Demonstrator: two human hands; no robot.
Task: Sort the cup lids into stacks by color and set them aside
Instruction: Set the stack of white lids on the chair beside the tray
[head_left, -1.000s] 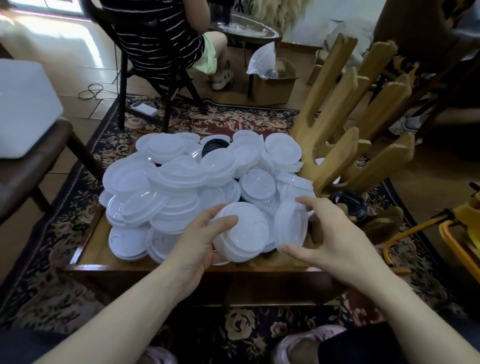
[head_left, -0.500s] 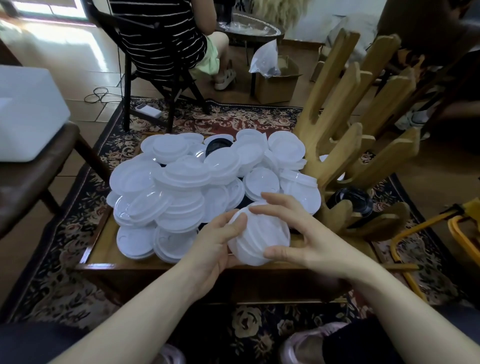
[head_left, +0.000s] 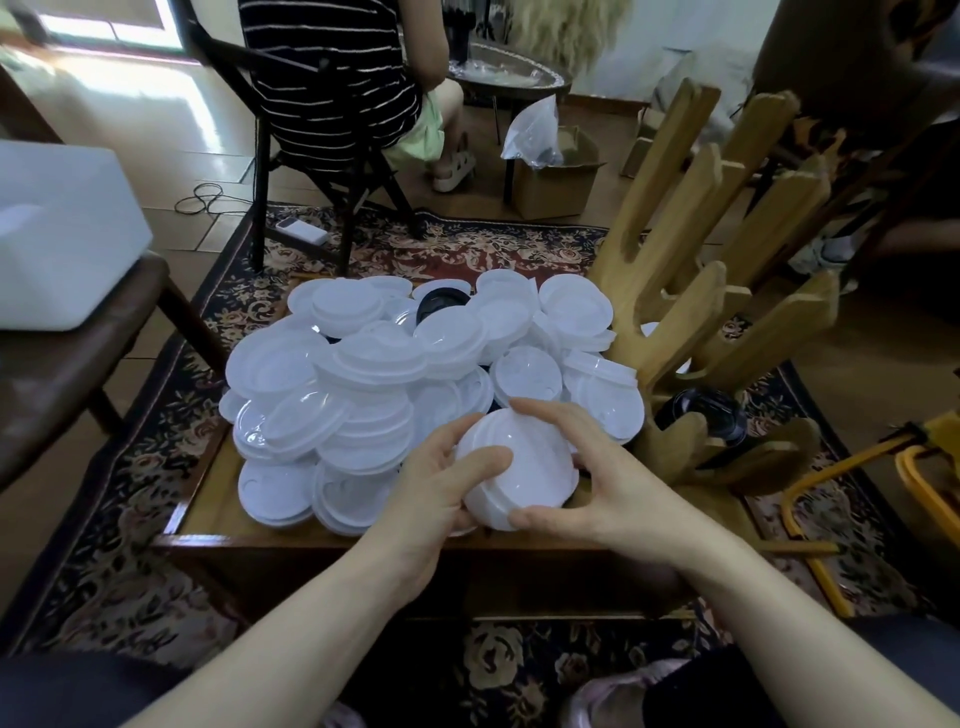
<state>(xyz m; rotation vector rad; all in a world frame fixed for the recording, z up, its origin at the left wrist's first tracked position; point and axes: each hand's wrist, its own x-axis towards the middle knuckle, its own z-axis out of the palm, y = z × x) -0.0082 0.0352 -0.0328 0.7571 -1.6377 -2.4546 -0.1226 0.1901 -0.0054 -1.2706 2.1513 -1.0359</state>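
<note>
Surface still heaped with white lids; your left hand and right hand both clasp a white stack, likely squaring it.

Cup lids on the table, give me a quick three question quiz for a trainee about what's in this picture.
1. True or false: both hands grip the stack of white lids.
2. Which lid colour is most plentiful in the pile? A white, B black, C red.
3. Fill in: a black lid sits at the foot of the wooden ____.

Key: 1 true, the left hand and right hand both grip it. 2 A. 3 rack.
</note>
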